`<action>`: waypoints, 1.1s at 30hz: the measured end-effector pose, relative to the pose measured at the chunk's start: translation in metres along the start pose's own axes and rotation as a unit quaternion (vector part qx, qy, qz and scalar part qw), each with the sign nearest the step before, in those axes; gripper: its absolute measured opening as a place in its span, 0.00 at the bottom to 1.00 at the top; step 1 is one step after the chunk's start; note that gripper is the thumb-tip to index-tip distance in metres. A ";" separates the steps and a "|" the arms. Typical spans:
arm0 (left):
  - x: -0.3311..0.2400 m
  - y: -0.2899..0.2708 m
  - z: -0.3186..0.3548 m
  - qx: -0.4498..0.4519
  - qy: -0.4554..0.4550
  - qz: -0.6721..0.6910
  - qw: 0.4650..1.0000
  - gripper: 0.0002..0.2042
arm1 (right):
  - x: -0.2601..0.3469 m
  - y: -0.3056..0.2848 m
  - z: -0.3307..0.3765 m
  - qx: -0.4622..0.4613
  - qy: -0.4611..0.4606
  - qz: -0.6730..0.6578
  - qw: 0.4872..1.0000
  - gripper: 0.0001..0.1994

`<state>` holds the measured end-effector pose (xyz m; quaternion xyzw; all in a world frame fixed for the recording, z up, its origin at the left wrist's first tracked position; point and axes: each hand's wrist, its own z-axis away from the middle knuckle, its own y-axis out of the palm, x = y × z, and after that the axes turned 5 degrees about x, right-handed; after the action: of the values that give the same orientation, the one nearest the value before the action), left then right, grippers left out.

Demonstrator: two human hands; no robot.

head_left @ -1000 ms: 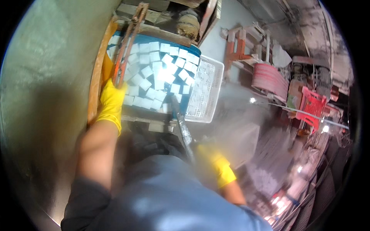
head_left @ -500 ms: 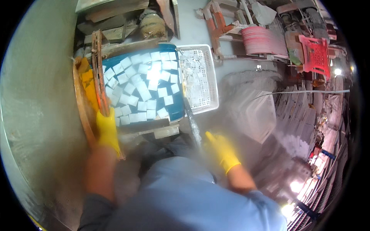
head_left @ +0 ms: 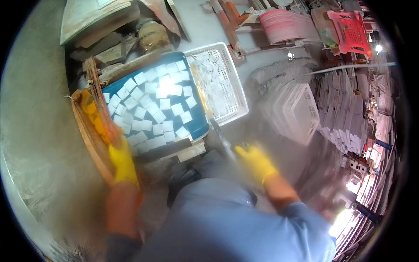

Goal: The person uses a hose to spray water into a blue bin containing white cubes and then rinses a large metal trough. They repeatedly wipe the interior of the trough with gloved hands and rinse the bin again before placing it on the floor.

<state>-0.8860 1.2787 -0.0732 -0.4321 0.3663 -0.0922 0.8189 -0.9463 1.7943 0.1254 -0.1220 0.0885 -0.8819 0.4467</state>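
My left hand (head_left: 123, 162), in a yellow glove, is closed around the lower end of a long, rusty orange-red bar (head_left: 99, 94). This bar slants along the left side of a blue tray (head_left: 198, 114). Many small white square tiles (head_left: 139, 112) lie scattered over the tray. My right hand (head_left: 256, 163), also gloved in yellow, is apart from the tray at its lower right. Its fingers are curled, with a small dark spot at their tips that is too blurred to name. Near those fingers a grey metal bar (head_left: 221, 139) runs down from the tray's corner.
Beside the tray sits a white perforated basket (head_left: 239, 98) with thin white pieces in it. Another white crate (head_left: 305, 114) and stacked grey slabs (head_left: 342, 111) stand at right. Pink stacked sheets (head_left: 288, 27) and a red plastic stool (head_left: 349, 32) are farther back. A greenish wall (head_left: 32, 96) borders the left.
The whole view has turned a little, so tray and basket sit farther left. My right hand's fingers are more curled than before. My left hand keeps its grip on the bar.
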 end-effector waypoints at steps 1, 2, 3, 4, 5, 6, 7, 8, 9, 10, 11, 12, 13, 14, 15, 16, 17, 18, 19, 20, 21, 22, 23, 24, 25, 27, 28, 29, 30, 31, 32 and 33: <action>0.011 0.006 -0.001 -0.015 0.017 0.004 1.000 0.26 | -0.012 0.006 -0.010 -0.043 -0.033 -0.011 0.998 0.25; 0.014 0.008 -0.001 -0.030 0.035 0.009 0.999 0.27 | -0.024 0.012 -0.021 -0.084 -0.060 -0.023 0.994 0.27; 0.018 0.008 -0.002 -0.031 0.026 0.003 0.999 0.25 | -0.035 0.017 -0.033 -0.123 -0.092 -0.047 0.987 0.29; 0.019 0.009 -0.003 -0.034 0.018 -0.003 0.999 0.24 | -0.029 0.014 -0.041 -0.112 -0.064 -0.062 0.990 0.31; 0.012 0.007 -0.003 -0.036 0.010 -0.008 0.999 0.23 | -0.021 0.010 -0.048 -0.102 -0.035 -0.074 0.991 0.33; 0.007 0.006 -0.001 -0.024 -0.016 0.038 0.999 0.22 | -0.014 0.006 -0.054 -0.092 -0.006 -0.085 0.992 0.36; -0.016 -0.001 0.006 -0.010 -0.040 0.082 0.996 0.21 | -0.019 0.010 -0.069 -0.098 -0.012 -0.127 0.987 0.38; -0.029 -0.007 0.011 -0.001 -0.067 0.126 0.990 0.20 | -0.014 0.009 -0.077 -0.101 -0.021 -0.166 0.981 0.40; -0.033 -0.009 0.012 0.001 -0.073 0.137 0.988 0.21 | -0.010 0.003 -0.084 -0.086 -0.008 -0.159 0.984 0.41; -0.034 -0.011 0.012 0.002 -0.079 0.149 0.986 0.23 | -0.006 0.001 -0.092 -0.080 -0.017 -0.190 0.978 0.41; -0.034 -0.012 0.012 0.004 -0.085 0.162 0.983 0.26 | -0.002 -0.001 -0.099 -0.079 -0.011 -0.198 0.977 0.41; -0.028 -0.011 0.009 0.002 -0.076 0.152 0.985 0.25 | 0.002 -0.004 -0.106 -0.079 -0.006 -0.206 0.975 0.40; -0.014 -0.007 0.005 -0.002 -0.070 0.143 0.987 0.25 | 0.006 -0.010 -0.117 -0.057 -0.012 -0.198 0.979 0.40; -0.009 -0.004 0.002 -0.003 -0.061 0.134 0.989 0.24 | 0.007 -0.011 -0.127 -0.074 -0.032 -0.192 0.978 0.40; -0.004 -0.002 0.000 0.000 -0.062 0.142 0.988 0.24 | 0.008 -0.010 -0.136 -0.090 -0.053 -0.186 0.977 0.39; -0.003 -0.003 0.000 0.002 -0.064 0.151 0.986 0.24 | 0.012 -0.009 -0.142 -0.106 -0.073 -0.179 0.975 0.39; -0.003 -0.002 0.000 0.005 -0.067 0.159 0.985 0.23 | 0.015 -0.012 -0.146 -0.133 -0.090 -0.149 0.976 0.37; -0.003 -0.002 -0.001 0.007 -0.072 0.163 0.984 0.23 | 0.016 -0.014 -0.151 -0.122 -0.076 -0.157 0.977 0.36; -0.006 -0.003 0.001 0.007 -0.079 0.167 0.983 0.23 | 0.021 -0.016 -0.154 -0.110 -0.063 -0.164 0.978 0.35; -0.010 -0.004 0.002 0.007 -0.086 0.171 0.981 0.22 | 0.024 -0.017 -0.155 -0.098 -0.049 -0.172 0.979 0.34; -0.011 -0.005 0.001 0.008 -0.079 0.159 0.984 0.22 | 0.024 -0.017 -0.153 -0.101 -0.036 -0.180 0.978 0.33; -0.005 -0.004 -0.001 0.006 -0.075 0.147 0.986 0.21 | 0.029 -0.017 -0.144 -0.094 -0.031 -0.189 0.977 0.33; 0.003 -0.002 -0.003 0.004 -0.071 0.137 0.988 0.21 | 0.033 -0.017 -0.134 -0.089 -0.027 -0.197 0.976 0.33; 0.010 -0.001 -0.005 0.000 -0.058 0.138 0.989 0.21 | 0.037 -0.017 -0.124 -0.084 -0.023 -0.206 0.975 0.33; 0.022 0.004 -0.009 -0.005 -0.043 0.141 0.989 0.20 | 0.043 -0.021 -0.112 -0.079 0.025 -0.163 0.983 0.33; 0.050 0.012 -0.019 -0.027 0.000 0.102 0.994 0.20 | 0.026 -0.016 -0.111 -0.067 0.049 -0.147 0.986 0.34; 0.066 0.020 -0.026 -0.042 0.029 0.061 0.997 0.20 | 0.025 -0.014 -0.104 -0.063 0.057 -0.146 0.986 0.34; 0.072 0.022 -0.028 -0.052 0.052 0.034 0.997 0.20 | 0.022 -0.012 -0.102 -0.065 0.060 -0.135 0.987 0.34; 0.077 0.025 -0.031 -0.065 0.074 0.007 0.995 0.20 | 0.019 -0.010 -0.103 -0.067 0.062 -0.123 0.988 0.34; 0.076 0.024 -0.030 -0.071 0.090 -0.004 0.993 0.20 | 0.015 -0.009 -0.106 -0.068 0.066 -0.113 0.989 0.34; 0.075 0.023 -0.027 -0.064 0.088 0.015 0.994 0.21 | 0.013 -0.007 -0.112 -0.065 0.067 -0.124 0.988 0.34; 0.074 0.023 -0.022 -0.057 0.085 0.036 0.994 0.21 | 0.011 -0.007 -0.120 -0.062 0.067 -0.133 0.987 0.34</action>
<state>-0.8517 1.2434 -0.1377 -0.4552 0.4548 -0.0785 0.7614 -0.9928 1.7949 0.0144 -0.1013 0.1558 -0.9324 0.3100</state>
